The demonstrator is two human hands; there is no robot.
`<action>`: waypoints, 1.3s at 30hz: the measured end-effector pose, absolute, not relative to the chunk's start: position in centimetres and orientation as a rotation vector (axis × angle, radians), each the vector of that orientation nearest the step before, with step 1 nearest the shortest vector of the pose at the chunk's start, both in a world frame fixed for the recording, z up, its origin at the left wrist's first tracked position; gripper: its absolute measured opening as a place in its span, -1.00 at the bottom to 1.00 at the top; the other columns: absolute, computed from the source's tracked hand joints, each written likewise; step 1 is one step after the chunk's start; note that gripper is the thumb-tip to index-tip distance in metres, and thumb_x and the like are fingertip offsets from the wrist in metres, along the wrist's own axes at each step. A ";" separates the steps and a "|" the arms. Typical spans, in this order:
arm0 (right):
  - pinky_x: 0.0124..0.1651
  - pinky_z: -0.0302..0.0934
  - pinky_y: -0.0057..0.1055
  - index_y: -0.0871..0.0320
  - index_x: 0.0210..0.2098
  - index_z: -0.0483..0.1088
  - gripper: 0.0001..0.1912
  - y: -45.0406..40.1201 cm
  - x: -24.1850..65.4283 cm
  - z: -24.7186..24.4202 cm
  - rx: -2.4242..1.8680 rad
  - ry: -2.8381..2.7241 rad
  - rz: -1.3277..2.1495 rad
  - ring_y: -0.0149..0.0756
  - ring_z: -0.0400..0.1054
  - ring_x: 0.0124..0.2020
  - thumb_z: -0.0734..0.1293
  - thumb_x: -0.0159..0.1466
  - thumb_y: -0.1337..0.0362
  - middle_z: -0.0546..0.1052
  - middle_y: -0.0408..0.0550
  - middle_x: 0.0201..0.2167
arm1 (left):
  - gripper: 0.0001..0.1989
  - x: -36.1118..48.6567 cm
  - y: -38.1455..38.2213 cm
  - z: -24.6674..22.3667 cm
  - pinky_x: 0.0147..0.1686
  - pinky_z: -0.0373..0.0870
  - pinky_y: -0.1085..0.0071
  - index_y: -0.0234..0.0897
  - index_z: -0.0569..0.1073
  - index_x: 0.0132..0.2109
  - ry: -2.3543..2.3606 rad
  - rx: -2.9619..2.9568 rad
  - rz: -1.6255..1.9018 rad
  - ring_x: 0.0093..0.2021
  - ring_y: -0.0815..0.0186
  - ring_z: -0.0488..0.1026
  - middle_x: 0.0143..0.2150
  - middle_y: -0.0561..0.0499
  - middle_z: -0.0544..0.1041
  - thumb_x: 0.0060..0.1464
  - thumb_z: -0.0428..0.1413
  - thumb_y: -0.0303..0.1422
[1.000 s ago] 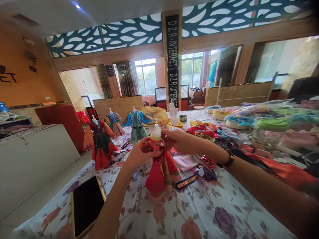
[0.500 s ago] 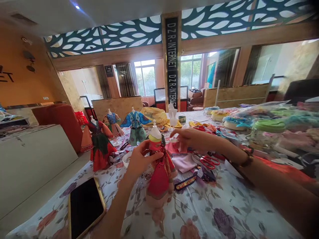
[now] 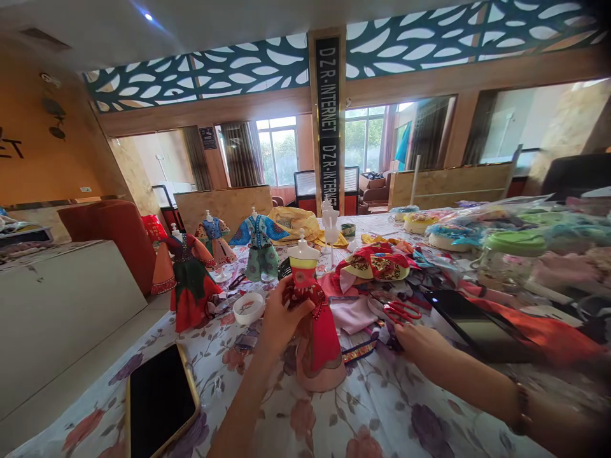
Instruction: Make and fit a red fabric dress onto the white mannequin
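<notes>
My left hand (image 3: 281, 315) is wrapped round the waist of a small white mannequin in a red dress (image 3: 321, 337), which stands upright with a yellow band at its chest. My right hand (image 3: 413, 340) is low over the table at the right, its fingers pressed together at a dark purple piece of cloth (image 3: 389, 337); whatever lies between the fingertips is too small to make out. Just behind that hand are red-handled scissors (image 3: 401, 312). A patterned ribbon strip (image 3: 359, 351) lies between the dress and the purple cloth.
Three dressed mannequins, one in red and green (image 3: 188, 280), stand at the back left. A white tape roll (image 3: 249, 308), a phone (image 3: 162, 401) and a second phone (image 3: 477, 324) lie on the flowered tablecloth (image 3: 382, 413). Fabric scraps and a green-lidded jar (image 3: 513, 254) are at the right.
My right hand has moved down and toward me, from above the cloth pile to the purple cloth. The dressed mannequin has shifted slightly right and turned in my left hand.
</notes>
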State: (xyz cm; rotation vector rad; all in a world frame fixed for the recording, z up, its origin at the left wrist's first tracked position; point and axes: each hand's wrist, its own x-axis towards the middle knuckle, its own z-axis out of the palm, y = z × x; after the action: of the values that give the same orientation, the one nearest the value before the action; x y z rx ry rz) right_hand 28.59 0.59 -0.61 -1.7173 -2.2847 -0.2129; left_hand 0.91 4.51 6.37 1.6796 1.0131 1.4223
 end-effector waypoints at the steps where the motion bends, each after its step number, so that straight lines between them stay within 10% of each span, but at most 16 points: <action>1: -0.56 0.17 -0.41 0.18 -0.51 0.43 -0.75 0.7 28.5 -0.7 -1.744 -2.289 -0.206 -0.14 0.46 -0.54 0.32 -0.11 0.63 0.54 0.02 -0.56 | -0.45 0.5 4.7 6.1 -0.08 0.40 0.25 -0.28 0.36 0.00 0.976 1.673 1.386 -0.10 0.15 0.50 -0.07 -0.12 0.54 -0.19 0.25 -0.27; 9: -0.43 0.25 -0.35 0.21 -0.40 0.48 -0.69 0.7 25.5 4.6 -1.664 -2.290 -0.138 -0.10 0.49 -0.39 0.24 0.00 0.66 0.57 0.17 -0.35 | -0.60 -0.5 5.3 5.4 -0.08 0.40 0.31 -0.28 0.47 -0.12 0.900 1.684 1.251 -0.11 0.16 0.52 -0.14 -0.07 0.60 -0.18 0.29 -0.35; 15: -0.13 0.32 -0.31 0.27 0.17 0.22 -0.52 0.7 18.9 8.2 -1.363 -2.132 0.095 -0.13 0.44 -0.08 0.26 0.29 0.24 0.50 0.16 -0.03 | -0.62 1.1 4.3 5.4 -0.16 0.40 0.36 -0.28 0.44 -0.12 1.027 1.692 1.369 -0.16 0.21 0.51 -0.18 -0.04 0.59 -0.17 0.25 -0.39; 25: -0.22 0.31 -0.34 0.17 -0.03 0.42 -0.65 3.0 17.5 8.6 -1.191 -1.913 0.284 -0.15 0.49 -0.23 0.33 0.18 0.41 0.60 0.02 -0.22 | -0.61 2.1 2.7 6.5 -0.27 0.32 0.35 -0.25 0.45 -0.12 1.366 1.797 1.524 -0.28 0.21 0.45 -0.27 0.01 0.56 -0.17 0.28 -0.34; 34: -0.14 0.35 -0.32 0.10 -0.05 0.39 -0.70 3.3 18.4 6.1 -1.047 -1.854 0.340 -0.21 0.49 -0.16 0.27 0.21 0.35 0.57 -0.03 -0.14 | -0.23 -0.2 1.5 5.4 -0.02 0.35 0.25 -0.22 0.33 0.10 1.259 1.808 1.387 0.04 0.09 0.41 0.06 -0.12 0.46 -0.33 0.39 -0.30; 39: -0.14 0.33 -0.25 0.10 -0.13 0.35 -0.79 2.2 18.9 4.7 -1.081 -1.728 0.222 -0.19 0.44 -0.19 0.23 0.27 0.20 0.52 0.03 -0.19 | -0.54 -0.7 0.0 3.2 0.01 0.34 0.22 -0.16 0.41 -0.05 1.391 1.717 1.726 -0.02 0.15 0.41 0.01 -0.05 0.44 -0.15 0.31 -0.23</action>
State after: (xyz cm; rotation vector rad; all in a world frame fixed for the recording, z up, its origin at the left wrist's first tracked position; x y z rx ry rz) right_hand 18.95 2.23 4.71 -1.0810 -1.7276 0.2223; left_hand -0.70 0.03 3.19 1.7170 1.3907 1.7261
